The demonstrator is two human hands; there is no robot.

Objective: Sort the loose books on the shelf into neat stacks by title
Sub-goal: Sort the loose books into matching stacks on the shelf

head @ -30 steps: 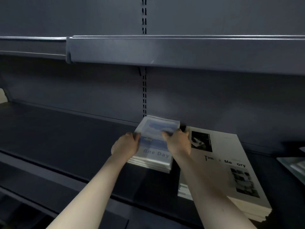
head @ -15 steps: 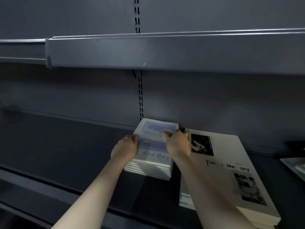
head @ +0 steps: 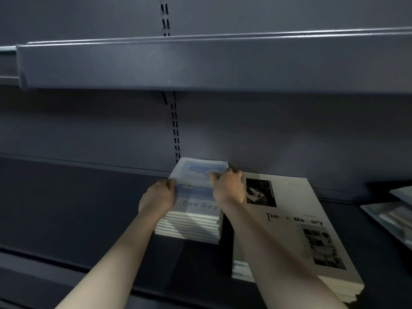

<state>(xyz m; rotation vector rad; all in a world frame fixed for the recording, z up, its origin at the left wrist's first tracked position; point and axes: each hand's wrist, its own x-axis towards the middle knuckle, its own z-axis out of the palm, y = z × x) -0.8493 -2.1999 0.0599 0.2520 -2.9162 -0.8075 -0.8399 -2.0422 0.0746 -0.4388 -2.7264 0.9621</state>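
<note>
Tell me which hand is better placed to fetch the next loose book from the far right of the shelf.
Right. The right hand rests on the blue stack at its right edge, nearer the loose books at far right. The left hand grips the stack's left edge and would have to cross over.

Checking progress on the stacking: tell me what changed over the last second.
Almost nothing. Both hands, left and right, keep gripping the sides of the "fine Day" stack, which stays put on the shelf. The "Time & Memory" stack beside it is unmoved. Only the camera view drifts slightly.
</note>
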